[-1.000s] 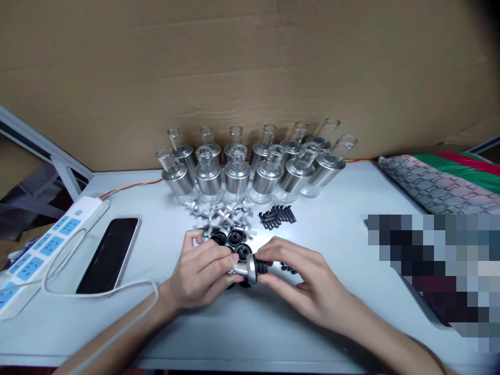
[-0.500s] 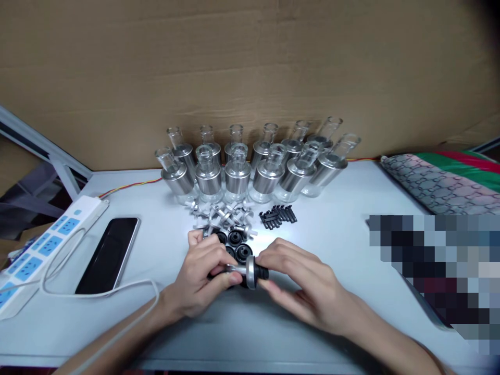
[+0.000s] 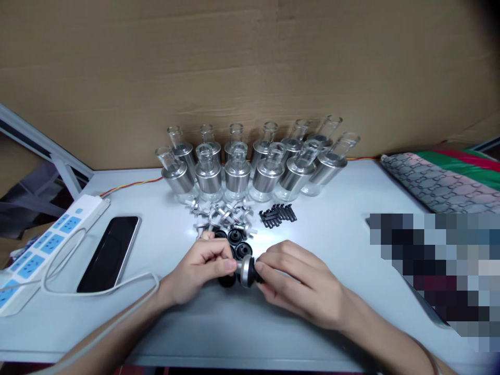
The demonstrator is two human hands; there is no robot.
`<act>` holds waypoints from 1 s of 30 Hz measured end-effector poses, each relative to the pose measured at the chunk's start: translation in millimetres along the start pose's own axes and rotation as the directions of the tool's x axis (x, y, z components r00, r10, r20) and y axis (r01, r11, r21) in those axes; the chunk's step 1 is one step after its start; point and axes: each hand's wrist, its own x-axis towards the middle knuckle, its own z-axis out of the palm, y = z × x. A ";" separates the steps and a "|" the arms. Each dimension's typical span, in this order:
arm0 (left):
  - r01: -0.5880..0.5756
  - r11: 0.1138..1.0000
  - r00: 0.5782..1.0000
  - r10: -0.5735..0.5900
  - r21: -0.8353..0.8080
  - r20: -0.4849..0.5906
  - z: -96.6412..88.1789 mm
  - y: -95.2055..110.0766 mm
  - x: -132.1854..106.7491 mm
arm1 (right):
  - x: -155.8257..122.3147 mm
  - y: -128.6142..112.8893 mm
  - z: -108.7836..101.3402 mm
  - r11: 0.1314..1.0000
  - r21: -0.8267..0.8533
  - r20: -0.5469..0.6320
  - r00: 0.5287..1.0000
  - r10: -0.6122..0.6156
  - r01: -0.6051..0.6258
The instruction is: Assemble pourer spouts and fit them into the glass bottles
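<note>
My left hand point(image 3: 199, 273) and my right hand point(image 3: 300, 284) meet over the middle of the white table point(image 3: 242, 333). Together they pinch a small silver pourer spout with a black stopper end point(image 3: 246, 271): the left fingers close on its silver tip, the right fingers on its black end. Just beyond the hands lie black round stoppers point(image 3: 238, 242), a heap of small silver parts point(image 3: 221, 214) and a bundle of short black tubes point(image 3: 278, 215). Behind those stand several glass bottles with silver collars point(image 3: 250, 166).
A black phone point(image 3: 109, 252) lies at the left beside a white power strip with blue sockets point(image 3: 47, 245) and its white cable point(image 3: 97, 291). Patterned fabric point(image 3: 441, 182) lies at the right. A cardboard wall point(image 3: 250, 73) backs the table.
Both hands have turned the spout and drawn closer together; the silver tip is now more covered by the left fingers. Everything else on the table stays put.
</note>
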 end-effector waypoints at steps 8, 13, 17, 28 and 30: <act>-0.002 0.999 0.995 -0.004 0.054 0.098 -1.3 2.7 -3.6 | 2.8 -4.6 3.6 0.992 -0.096 -0.117 0.989 -0.094 0.083; -0.192 0.921 0.976 0.215 0.339 -0.029 1.9 -2.4 -4.4 | -5.7 3.9 2.9 0.999 -0.036 -0.093 0.996 0.001 -0.004; -0.336 0.763 0.896 0.440 0.552 -0.063 4.7 -6.0 -3.4 | -6.1 3.2 1.9 0.982 0.123 -0.119 0.980 0.160 -0.145; -0.322 0.629 0.848 0.524 0.708 -0.080 4.6 -5.9 -4.6 | -7.6 -4.2 8.7 0.837 0.305 -0.055 0.869 0.491 -0.454; -0.330 0.650 0.848 0.523 0.685 -0.088 2.9 -5.7 -4.0 | -8.9 -4.9 11.0 0.811 0.324 -0.063 0.844 0.532 -0.487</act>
